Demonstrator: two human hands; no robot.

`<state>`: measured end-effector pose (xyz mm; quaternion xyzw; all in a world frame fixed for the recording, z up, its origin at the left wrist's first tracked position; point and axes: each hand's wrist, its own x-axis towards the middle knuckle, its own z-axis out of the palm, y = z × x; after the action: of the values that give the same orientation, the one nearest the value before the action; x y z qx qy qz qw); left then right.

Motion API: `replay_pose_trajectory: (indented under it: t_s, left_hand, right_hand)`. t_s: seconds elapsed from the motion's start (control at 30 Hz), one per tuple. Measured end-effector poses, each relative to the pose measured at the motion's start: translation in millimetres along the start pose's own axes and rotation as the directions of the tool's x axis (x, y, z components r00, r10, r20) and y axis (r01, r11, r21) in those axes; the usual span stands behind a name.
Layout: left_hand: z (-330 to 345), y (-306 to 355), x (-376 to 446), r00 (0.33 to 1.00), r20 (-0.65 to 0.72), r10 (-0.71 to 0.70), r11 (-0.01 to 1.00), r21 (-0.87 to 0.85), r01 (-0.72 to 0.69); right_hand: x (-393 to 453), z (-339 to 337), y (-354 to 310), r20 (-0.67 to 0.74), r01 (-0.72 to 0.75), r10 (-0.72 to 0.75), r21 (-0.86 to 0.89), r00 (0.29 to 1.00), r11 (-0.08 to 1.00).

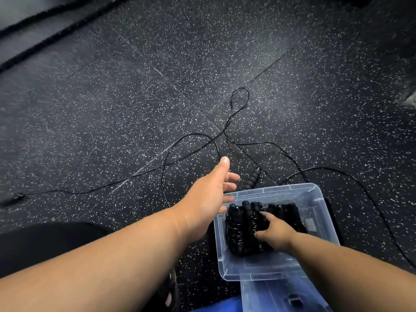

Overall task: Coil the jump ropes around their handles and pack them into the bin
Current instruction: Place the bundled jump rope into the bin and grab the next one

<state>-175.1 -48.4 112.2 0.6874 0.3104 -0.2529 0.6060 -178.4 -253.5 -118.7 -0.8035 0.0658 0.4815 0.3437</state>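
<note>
A clear plastic bin (319, 199) sits on the speckled floor at lower right. Inside it lie several coiled black jump ropes (238, 230) with their handles side by side. My right hand (273, 231) is down in the bin, its fingers resting on the coiled ropes. My left hand (211, 190) hovers open just left of the bin's far corner, thumb raised, holding nothing. A loose black jump rope (191, 137) sprawls in loops across the floor beyond. One of its ribbed handles (253, 177) lies just past my left fingers, beside the bin's far edge.
The bin's clear lid (276, 296) lies under its near end. Thick black battle ropes (45, 16) run across the floor at the far left. My dark-clothed knee (45, 242) is at the lower left. The loose rope also trails right of the bin.
</note>
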Motion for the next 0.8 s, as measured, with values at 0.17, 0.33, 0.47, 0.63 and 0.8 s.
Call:
replay_pose_trajectory:
  t_s: [0.17, 0.33, 0.47, 0.63, 0.8]
  left_hand:
    - [3, 0, 3, 1.0, 0.006, -0.008, 1.0, 0.011, 0.008]
    - [4, 3, 7, 1.0, -0.013, -0.027, 1.0, -0.001, 0.027]
    - [3, 7, 11, 0.999, -0.03, -0.029, 0.999, -0.023, 0.028]
    - [3, 7, 17, 0.998, -0.031, -0.05, 0.999, -0.019, 0.049]
    - [1, 6, 26, 0.997, -0.035, -0.065, 0.998, -0.007, 0.064]
  right_hand:
    - [1, -8, -13, 0.067, -0.039, 0.047, -0.118, 0.997, 0.992]
    - [-16, -30, -54, -0.196, 0.01, -0.125, -0.503, 0.973, 0.864]
    - [-17, -54, -84, -0.421, 0.14, -0.314, -0.395, 0.851, 0.908]
    - [23, -103, -91, -0.436, 0.127, -0.255, -0.301, 0.863, 0.945]
    - [68, -143, -81, -0.161, -0.031, -0.071, -0.553, 0.984, 0.833]
